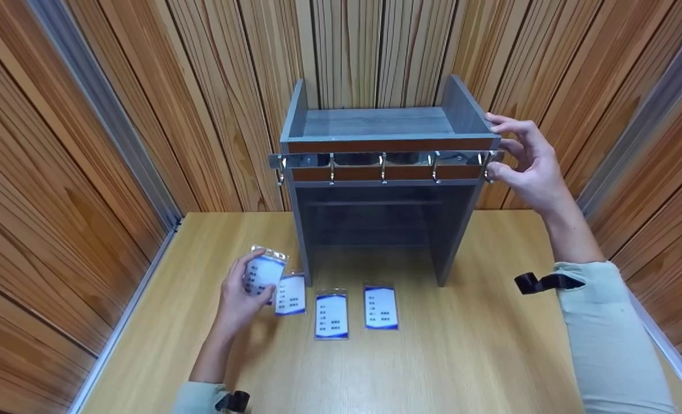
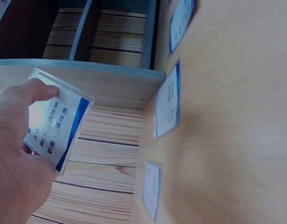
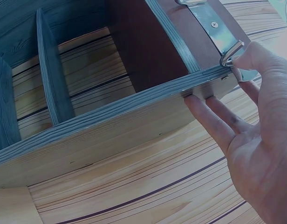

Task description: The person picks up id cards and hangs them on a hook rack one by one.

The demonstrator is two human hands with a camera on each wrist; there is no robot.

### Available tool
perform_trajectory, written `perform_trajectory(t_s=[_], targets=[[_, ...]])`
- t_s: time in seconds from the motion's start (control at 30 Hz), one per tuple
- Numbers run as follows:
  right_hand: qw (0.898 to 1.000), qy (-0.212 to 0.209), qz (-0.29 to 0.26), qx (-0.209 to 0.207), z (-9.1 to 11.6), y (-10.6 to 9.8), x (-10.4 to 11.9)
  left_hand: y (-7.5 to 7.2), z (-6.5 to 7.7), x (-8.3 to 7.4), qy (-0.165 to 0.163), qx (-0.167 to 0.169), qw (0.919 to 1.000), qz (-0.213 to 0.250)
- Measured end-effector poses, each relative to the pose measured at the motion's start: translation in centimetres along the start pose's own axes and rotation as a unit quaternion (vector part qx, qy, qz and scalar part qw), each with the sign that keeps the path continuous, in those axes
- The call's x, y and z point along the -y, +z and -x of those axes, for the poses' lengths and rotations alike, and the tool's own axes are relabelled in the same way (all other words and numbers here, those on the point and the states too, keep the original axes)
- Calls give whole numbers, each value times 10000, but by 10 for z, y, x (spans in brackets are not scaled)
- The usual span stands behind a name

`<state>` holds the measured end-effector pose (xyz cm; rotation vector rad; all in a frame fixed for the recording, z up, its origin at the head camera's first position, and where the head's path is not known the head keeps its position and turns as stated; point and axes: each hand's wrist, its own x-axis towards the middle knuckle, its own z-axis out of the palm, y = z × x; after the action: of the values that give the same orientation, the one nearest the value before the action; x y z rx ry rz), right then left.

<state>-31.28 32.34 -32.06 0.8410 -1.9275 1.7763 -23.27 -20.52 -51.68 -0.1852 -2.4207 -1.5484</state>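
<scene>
Apparently you're readying a steady lift, left hand (image 1: 242,300) pinching a card (image 1: 265,269), right hand (image 1: 533,165) pinching the hook rail's (image 1: 407,158) right end.

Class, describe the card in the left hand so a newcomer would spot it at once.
Find the grey shelf unit with hooks across its front, on the table. By its lower left corner in the head view, the left hand holds a white-and-blue card. Three similar cards lie on the table; this one alone is held up.
</scene>
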Motion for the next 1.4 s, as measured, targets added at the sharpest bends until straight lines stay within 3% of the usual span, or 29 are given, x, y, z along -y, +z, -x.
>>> perform_trajectory(t_s=[0.37,0.57,1.13,1.4], targets=[[10000,43,-30,-51,0,-1,-1,10,-6,-18,115,-149,9996,204],[10000,40,-46,-38,-1,0,-1,15,-8,-29,361,-353,9981,346],[9996,209,99,-148,1,2,1,23,-16,-69,932,-953,9883,742],[9999,94,45,-63,0,-1,-1,25,-23,-90,1187,-1116,9823,926]])
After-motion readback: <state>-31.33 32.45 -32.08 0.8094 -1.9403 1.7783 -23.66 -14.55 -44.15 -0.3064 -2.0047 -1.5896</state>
